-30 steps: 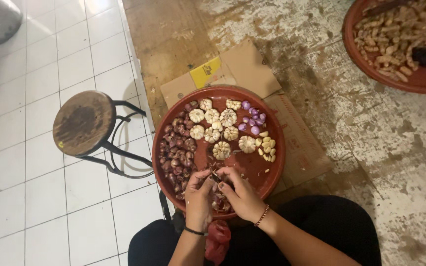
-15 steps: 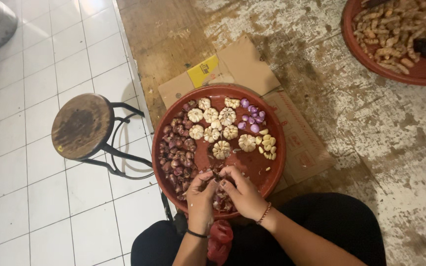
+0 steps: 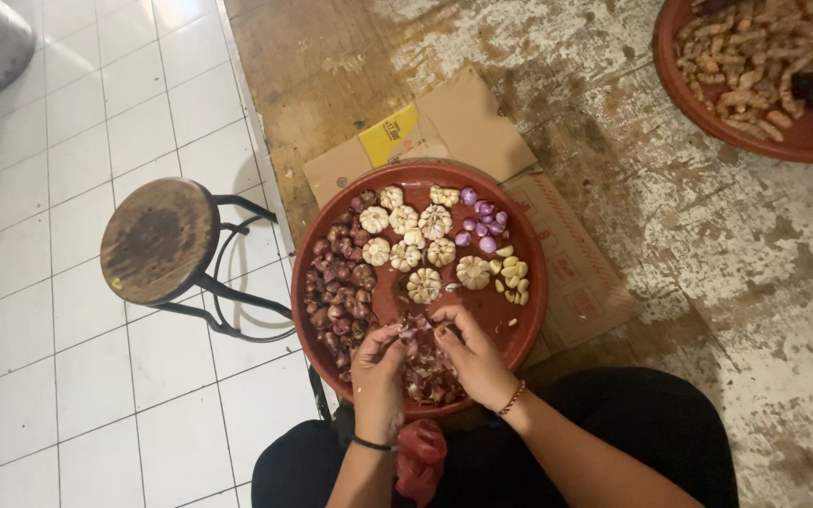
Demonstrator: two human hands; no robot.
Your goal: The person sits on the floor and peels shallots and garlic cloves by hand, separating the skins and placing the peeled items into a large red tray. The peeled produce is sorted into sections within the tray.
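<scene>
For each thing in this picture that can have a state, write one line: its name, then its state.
Left hand: fingers pinched on a small shallot over the tray.
Right hand: fingers closed on the same shallot.
Red round tray: flat on cardboard, loaded.
Garlic bulbs: whole, unpeeled, clustered.
Unpeeled shallots: heaped along the left rim.
Peeled shallots: purple, bare, grouped.
Garlic cloves: separated, piled.
Stool: upright, unoccupied.

Second tray (image 3: 802, 141) cut off; grips hide shallot (image 3: 422, 331).
</scene>
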